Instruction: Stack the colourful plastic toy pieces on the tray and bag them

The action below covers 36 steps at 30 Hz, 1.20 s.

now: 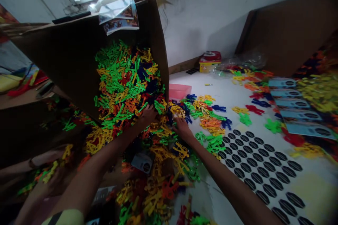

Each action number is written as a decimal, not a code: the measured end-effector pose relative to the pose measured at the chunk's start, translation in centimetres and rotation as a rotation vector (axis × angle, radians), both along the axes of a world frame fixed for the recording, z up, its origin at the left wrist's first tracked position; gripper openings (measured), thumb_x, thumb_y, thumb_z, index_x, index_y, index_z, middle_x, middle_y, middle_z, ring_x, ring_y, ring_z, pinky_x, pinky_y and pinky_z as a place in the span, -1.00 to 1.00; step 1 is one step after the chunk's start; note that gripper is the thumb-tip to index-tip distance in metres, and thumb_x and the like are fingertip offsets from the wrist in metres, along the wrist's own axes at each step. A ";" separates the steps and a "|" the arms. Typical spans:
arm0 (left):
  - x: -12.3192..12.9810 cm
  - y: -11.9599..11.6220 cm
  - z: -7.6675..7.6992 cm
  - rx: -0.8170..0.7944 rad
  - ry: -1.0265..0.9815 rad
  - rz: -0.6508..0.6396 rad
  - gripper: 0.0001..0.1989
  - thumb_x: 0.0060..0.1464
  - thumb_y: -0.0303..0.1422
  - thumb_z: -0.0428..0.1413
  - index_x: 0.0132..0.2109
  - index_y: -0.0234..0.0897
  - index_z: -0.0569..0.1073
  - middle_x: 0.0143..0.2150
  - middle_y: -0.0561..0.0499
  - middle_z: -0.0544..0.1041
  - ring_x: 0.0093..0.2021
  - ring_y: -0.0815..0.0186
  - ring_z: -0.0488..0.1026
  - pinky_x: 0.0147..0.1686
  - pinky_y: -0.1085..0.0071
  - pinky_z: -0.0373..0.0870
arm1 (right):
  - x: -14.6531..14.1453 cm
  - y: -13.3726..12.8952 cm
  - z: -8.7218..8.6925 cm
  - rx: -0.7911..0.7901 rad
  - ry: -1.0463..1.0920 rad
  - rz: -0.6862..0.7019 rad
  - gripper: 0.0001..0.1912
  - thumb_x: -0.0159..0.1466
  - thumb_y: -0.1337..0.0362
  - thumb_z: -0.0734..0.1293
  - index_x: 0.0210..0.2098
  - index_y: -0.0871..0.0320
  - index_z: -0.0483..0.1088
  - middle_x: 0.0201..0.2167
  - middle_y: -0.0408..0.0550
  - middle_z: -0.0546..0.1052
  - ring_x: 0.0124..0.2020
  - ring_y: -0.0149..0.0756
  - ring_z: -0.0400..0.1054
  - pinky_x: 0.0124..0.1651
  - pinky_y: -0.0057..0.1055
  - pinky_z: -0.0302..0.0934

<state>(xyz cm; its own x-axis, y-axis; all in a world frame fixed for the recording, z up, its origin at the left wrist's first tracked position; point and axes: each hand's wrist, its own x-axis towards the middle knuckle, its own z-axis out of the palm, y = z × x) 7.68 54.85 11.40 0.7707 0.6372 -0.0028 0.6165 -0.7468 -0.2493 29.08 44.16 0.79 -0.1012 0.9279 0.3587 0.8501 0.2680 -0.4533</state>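
My left hand reaches into the lower edge of a heap of small coloured plastic figures that spills from a tipped cardboard box. Its fingers are partly hidden among the pieces, so their hold cannot be made out. To the right, my right hand touches yellow and dark blue figures where the heap meets the white table. Its fingertips are blurred and partly covered by the pieces.
Another person's hands hold coloured figures at the lower left. Black octagonal stickers lie on the white table. Blue cards are at the right, a pink tray and a red-lidded yellow tub near the wall.
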 end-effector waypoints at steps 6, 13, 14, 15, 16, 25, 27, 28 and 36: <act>-0.2 0.0 -1.8 -0.080 -0.031 0.021 -0.70 0.17 -0.38 0.09 0.00 -0.05 0.60 -0.01 -0.01 0.61 0.10 0.15 0.44 0.23 0.18 0.24 | -0.2 -0.6 0.7 -0.058 -0.104 0.054 -0.50 0.31 0.31 0.26 0.23 -0.05 0.35 0.43 0.01 0.12 0.34 0.14 0.02 0.26 0.11 0.03; 0.6 0.6 -1.1 -0.049 -0.149 0.089 -0.45 0.26 -0.45 -0.06 0.36 -0.08 0.28 0.20 -0.06 0.51 0.16 0.12 0.42 0.26 0.11 0.20 | 0.0 -0.6 0.6 0.008 0.034 0.006 -0.70 0.36 0.27 0.21 -0.03 0.03 0.54 0.33 -0.03 0.28 0.32 -0.03 0.05 0.32 -0.06 0.02; 0.8 0.8 -0.9 -0.051 -0.154 0.089 -0.44 0.25 -0.46 -0.06 0.37 -0.08 0.26 0.21 -0.05 0.50 0.16 0.13 0.42 0.25 0.14 0.21 | -0.1 -0.7 0.6 0.029 0.049 -0.021 -0.70 0.37 0.24 0.21 -0.03 0.03 0.53 0.34 -0.02 0.27 0.32 -0.03 0.04 0.32 -0.05 0.01; 0.9 0.9 -0.8 -0.053 -0.157 0.090 -0.44 0.24 -0.46 -0.05 0.36 -0.08 0.28 0.20 -0.04 0.51 0.16 0.13 0.42 0.25 0.16 0.22 | -0.2 -0.7 0.6 0.047 0.057 -0.056 -0.70 0.38 0.21 0.20 -0.02 0.04 0.52 0.34 0.00 0.26 0.32 -0.02 0.04 0.32 -0.03 0.01; 1.0 1.0 -0.7 -0.055 -0.159 0.090 -0.47 0.25 -0.45 -0.04 0.33 -0.08 0.31 0.18 -0.03 0.53 0.14 0.14 0.44 0.23 0.18 0.23 | -0.2 -0.7 0.6 0.055 0.057 -0.095 -0.70 0.39 0.17 0.20 -0.03 0.05 0.51 0.32 0.03 0.28 0.32 -0.01 0.05 0.31 0.00 0.00; 2.5 -0.3 -2.3 -0.057 -0.153 0.045 -0.62 0.25 -0.42 0.02 0.16 -0.12 0.47 0.16 -0.08 0.54 0.22 0.11 0.39 0.36 0.04 0.03 | -0.4 -1.1 0.8 0.085 0.057 -0.526 -0.66 0.41 0.22 0.13 0.06 0.17 0.40 0.08 0.26 0.46 0.18 0.08 0.22 0.30 0.17 -0.13; 2.9 -0.5 -2.3 -0.070 -0.128 0.024 -0.53 0.22 -0.41 0.05 0.26 -0.12 0.38 0.22 -0.10 0.48 0.27 0.09 0.34 0.36 0.04 0.03 | -0.5 -1.4 0.9 0.141 -0.011 -0.374 -0.54 0.37 0.37 0.13 0.22 0.06 0.31 0.30 0.15 0.32 0.35 0.03 0.06 0.37 0.14 -0.30; 3.0 -0.4 -2.1 -0.074 -0.117 0.022 -0.50 0.21 -0.39 0.06 0.29 -0.16 0.33 0.24 -0.13 0.47 0.28 0.08 0.33 0.34 0.06 0.06 | -0.5 -1.4 1.0 0.145 -0.052 -0.267 -0.47 0.34 0.42 0.14 0.25 -0.02 0.29 0.37 0.05 0.24 0.40 -0.01 -0.03 0.39 0.10 -0.33; 1.2 1.6 0.3 -0.125 -0.009 0.059 -0.59 0.09 -0.29 0.20 0.09 -0.22 0.45 0.16 -0.08 0.51 0.07 0.17 0.49 0.08 0.32 0.38 | -1.4 -1.3 0.5 0.055 0.015 -0.375 -0.61 0.37 0.19 0.20 0.14 -0.01 0.44 0.33 0.05 0.31 0.34 0.18 0.04 0.36 0.26 -0.33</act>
<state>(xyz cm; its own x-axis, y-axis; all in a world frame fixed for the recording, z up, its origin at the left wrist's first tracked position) 8.90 56.47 11.69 0.7325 0.6763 -0.0780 0.6620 -0.7343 -0.1505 27.72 42.91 1.30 0.2473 0.8790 0.4077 0.8872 -0.0363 -0.4600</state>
